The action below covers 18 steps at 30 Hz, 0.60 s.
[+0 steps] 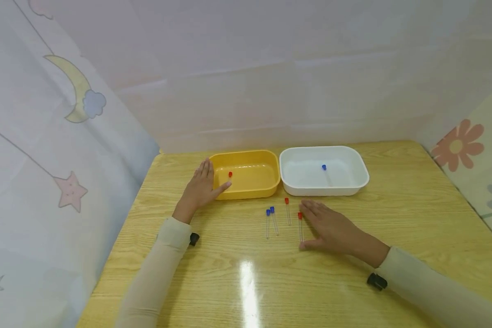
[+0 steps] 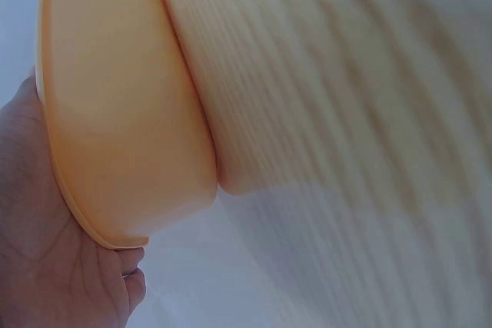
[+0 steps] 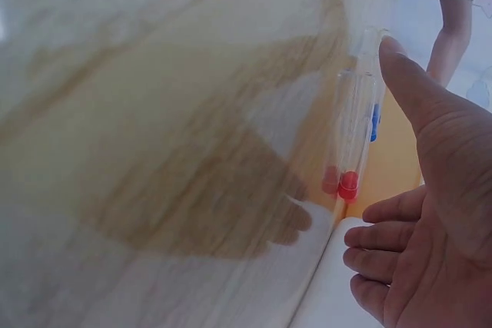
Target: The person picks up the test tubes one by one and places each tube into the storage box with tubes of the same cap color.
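My left hand [image 1: 200,187] rests at the left end of a yellow tray [image 1: 248,194], fingers straight along the rim and thumb over the front edge. In the left wrist view the palm lies against the tray's rim. Thumb and fingers spread apart, my right hand [image 1: 330,228] is around a thin clear tube with a red cap [image 1: 300,228]; whether it touches the tube I cannot tell. Left of it lie another red-capped tube [image 1: 288,214] and two blue-capped tubes [image 1: 268,226]. Inside the yellow tray shows a red cap [image 1: 230,174], its tube partly hidden by the rim.
Beside the yellow tray stands a white tray [image 1: 324,191], holding a blue-capped tube [image 1: 324,167]. Both trays are near the back edge of the wooden table [image 1: 213,282]. Patterned sheets [image 1: 246,105] hang behind and at the sides.
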Tool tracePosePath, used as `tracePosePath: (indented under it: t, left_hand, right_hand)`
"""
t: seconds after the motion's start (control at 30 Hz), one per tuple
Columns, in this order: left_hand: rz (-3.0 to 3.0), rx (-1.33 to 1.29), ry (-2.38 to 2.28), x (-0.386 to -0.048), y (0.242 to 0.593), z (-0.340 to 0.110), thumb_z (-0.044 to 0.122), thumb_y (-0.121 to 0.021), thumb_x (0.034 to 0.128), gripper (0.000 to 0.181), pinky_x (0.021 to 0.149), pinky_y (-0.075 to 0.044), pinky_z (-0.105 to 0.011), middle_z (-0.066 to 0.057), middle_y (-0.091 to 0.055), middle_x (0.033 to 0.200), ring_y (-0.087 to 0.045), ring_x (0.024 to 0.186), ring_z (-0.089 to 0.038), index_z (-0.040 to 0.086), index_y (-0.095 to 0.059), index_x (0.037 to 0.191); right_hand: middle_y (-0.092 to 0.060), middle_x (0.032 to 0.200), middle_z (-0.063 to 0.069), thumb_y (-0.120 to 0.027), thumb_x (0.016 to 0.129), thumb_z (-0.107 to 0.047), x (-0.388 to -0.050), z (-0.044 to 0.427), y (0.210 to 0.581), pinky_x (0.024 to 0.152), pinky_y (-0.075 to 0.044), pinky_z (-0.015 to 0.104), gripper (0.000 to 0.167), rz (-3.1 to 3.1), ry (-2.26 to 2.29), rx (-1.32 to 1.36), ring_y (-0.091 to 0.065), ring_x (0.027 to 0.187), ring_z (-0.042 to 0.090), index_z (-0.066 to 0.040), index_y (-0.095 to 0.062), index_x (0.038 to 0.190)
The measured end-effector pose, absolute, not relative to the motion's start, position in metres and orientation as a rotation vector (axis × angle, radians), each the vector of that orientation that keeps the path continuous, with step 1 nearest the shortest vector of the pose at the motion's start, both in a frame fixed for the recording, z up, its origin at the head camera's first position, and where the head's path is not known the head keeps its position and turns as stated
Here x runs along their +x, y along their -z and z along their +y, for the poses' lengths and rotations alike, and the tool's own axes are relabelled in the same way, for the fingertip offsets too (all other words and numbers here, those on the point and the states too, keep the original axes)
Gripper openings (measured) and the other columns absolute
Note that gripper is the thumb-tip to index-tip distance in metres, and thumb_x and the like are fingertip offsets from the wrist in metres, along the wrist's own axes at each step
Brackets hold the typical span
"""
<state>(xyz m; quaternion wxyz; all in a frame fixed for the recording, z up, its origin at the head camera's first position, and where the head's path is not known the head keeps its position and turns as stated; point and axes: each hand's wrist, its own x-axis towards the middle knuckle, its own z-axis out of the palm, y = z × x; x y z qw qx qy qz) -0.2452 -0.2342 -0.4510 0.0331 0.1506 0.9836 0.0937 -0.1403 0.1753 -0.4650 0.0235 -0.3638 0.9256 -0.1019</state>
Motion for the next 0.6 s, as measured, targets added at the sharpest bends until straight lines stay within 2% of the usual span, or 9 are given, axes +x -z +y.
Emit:
tracePosePath:
  t: [0.27,0.6]
  left_hand:
    - [3.028,0.456,-0.288,-0.2437,0.4535,-0.2349,0.080,-0.024,0.0955,0.110,0.125,-0.002,-0.048,-0.019,0.009,0.168,0.006,0.156,-0.032,-0.006,-0.001,0.160]
    - [3.029,0.474,-0.292,-0.2448,0.4551,-0.2352,0.082,-0.023,0.0945,0.111,0.125,-0.004,-0.049,-0.023,0.005,0.168,0.005,0.156,-0.034,-0.005,0.001,0.159]
  right_hand:
    - [-0.033,0.158,0.029,-0.069,0.086,-0.066,-0.1384,0.1742,0.4644,0.117,-0.031,0.054,0.106,2.855,0.305,-1.131,-0.032,0.147,0.043,0.011,-0.037,0.151]
    - [-0.034,0.158,0.028,-0.071,0.084,-0.066,-0.1396,0.1756,0.4683,0.117,-0.032,0.055,0.105,2.857,0.316,-1.133,-0.033,0.146,0.043,0.009,-0.039,0.151]
